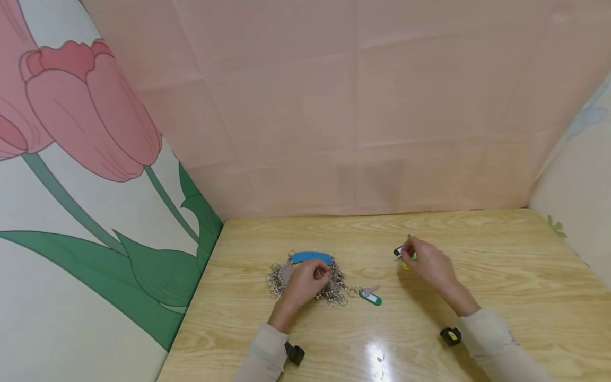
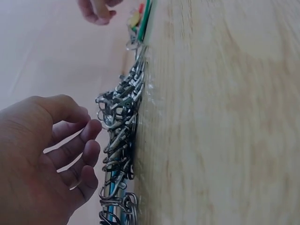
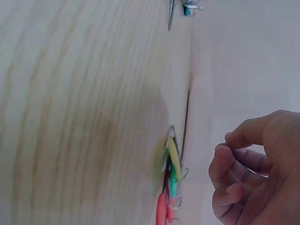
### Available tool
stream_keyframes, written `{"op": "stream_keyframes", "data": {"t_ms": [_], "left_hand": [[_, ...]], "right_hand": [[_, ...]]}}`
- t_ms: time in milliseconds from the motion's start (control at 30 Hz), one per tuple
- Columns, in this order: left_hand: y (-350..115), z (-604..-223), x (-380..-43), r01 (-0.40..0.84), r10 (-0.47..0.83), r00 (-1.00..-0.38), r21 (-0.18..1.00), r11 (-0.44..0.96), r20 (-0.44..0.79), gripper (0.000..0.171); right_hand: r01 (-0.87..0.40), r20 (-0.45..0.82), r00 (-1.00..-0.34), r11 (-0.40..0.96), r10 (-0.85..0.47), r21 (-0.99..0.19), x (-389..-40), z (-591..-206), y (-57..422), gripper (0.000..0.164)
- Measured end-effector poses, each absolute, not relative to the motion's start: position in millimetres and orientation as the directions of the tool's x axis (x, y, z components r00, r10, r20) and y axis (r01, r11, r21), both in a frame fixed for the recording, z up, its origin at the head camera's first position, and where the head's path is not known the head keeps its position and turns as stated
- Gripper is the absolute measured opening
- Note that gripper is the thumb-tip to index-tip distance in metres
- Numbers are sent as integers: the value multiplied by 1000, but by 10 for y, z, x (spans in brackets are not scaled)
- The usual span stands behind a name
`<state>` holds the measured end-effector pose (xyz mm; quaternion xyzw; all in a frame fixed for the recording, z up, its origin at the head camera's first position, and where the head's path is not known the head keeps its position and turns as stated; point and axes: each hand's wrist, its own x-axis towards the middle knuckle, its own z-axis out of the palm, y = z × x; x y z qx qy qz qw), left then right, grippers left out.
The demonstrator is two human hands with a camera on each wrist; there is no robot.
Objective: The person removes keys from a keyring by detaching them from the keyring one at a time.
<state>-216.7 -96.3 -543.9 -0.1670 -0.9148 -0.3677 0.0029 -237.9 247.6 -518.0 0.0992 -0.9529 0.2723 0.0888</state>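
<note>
My left hand [image 1: 302, 282] is over a bunch of metal clips and rings [image 1: 276, 280] fixed to a blue curved holder [image 1: 312, 258]. In the left wrist view its loosely curled fingers stand beside the clips [image 2: 123, 126], with nothing visible between thumb and index finger. A green key tag [image 1: 371, 297] with a key lies just right of the bunch. My right hand [image 1: 431, 264] hovers over several coloured key tags, partly hidden in the head view. Among them are a black tag [image 1: 398, 251], a yellow tag [image 3: 174, 157] and a red tag [image 3: 161, 208]. Its fingertips appear empty and apart from them.
The wooden table [image 1: 229, 329] runs back to a pink cloth wall [image 1: 296, 132]. A panel with printed tulips [image 1: 90, 106] borders the left side, and a pale panel [image 1: 582, 175] the right. Black straps [image 1: 450, 336] sit on both wrists.
</note>
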Motion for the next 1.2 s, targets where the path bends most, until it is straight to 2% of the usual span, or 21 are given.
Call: {"op": "stream_keyframes", "data": {"t_ms": [433,667,900,1200], "left_hand": [[-799,-5328,-2099,433,364,-900,581,690,238,10],[-687,-5307,-2047,483,430,-872,547,684,233,8],[-572,-5282,-2023,538,456,-843,424,728,286,5],[-444,-5321,-2017,593,542,-805,331,734,241,8]], "right_hand": [[-323,267,-939,815,-215,-481,-2267,-5121,2222,4],[-348,252,-934,800,-252,-489,-2222,-5144,2084,4],[-370,251,-927,789,-278,-491,-2178,-5177,1957,5],[-359,171,-933,772,-318,-525,-2116,-5226,1801,4]]}}
